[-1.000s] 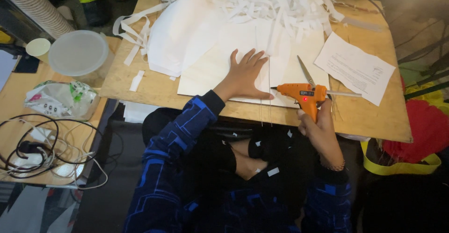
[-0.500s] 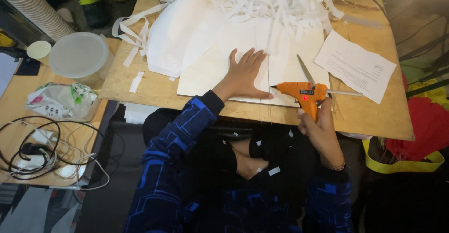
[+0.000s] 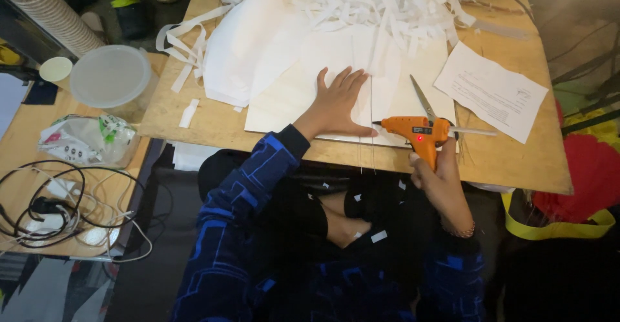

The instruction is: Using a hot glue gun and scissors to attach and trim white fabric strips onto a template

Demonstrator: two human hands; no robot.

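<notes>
- Right hand (image 3: 441, 181) grip clamped on orange glue gun (image 3: 413, 130), nozzle at white sheet (image 3: 290, 99) edge.
- Left hand (image 3: 337, 103) grip apart, pressed flat on sheet.
- Scissors (image 3: 423, 101) just behind gun; paper strips (image 3: 381, 2) farther back on wooden worktop (image 3: 510, 160).

Sheets (image 3: 284, 96): table (image 3: 516, 160) middle
Strips (image 3: 387, 2): far edge
Scissors (image 3: 423, 99): right of sheets
Tub (image 3: 111, 76): left of table

Dark blue sleeves (image 3: 245, 212) with bright blue line pattern; beaded bracelet (image 3: 460, 233) on right wrist.
</notes>
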